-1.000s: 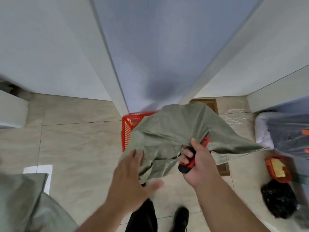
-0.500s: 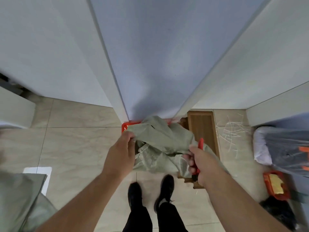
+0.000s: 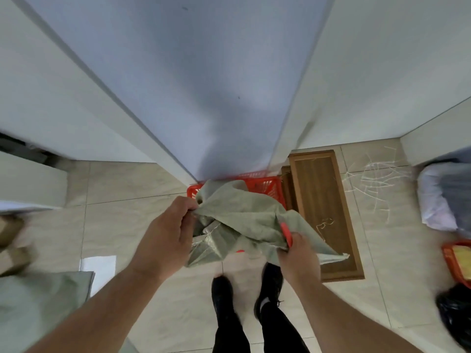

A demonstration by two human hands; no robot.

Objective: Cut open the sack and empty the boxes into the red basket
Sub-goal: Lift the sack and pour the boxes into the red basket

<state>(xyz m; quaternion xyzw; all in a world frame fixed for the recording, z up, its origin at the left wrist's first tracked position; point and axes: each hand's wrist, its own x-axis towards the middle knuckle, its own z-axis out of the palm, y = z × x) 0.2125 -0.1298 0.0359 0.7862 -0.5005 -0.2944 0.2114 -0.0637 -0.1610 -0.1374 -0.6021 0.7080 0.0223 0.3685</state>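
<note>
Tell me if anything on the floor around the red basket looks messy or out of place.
Yes. Pale cut strands lie scattered loose on the tiles right of the red basket, and one curls on the wooden panel lying flat beside it. The green sack, held by the left hand and the right hand, drapes crumpled over the basket.

Both bare forearms reach forward and down from the near corners, converging toward the middle. The left hand shows its back to the camera, knuckles up, with its fingers pinched tight on cloth at the far tip. The right hand, lower and nearer, is curled into a fist, gripping cloth together with a red handle that pokes out past the thumb. Two black-clad legs and black shoes stand between the arms.
</note>
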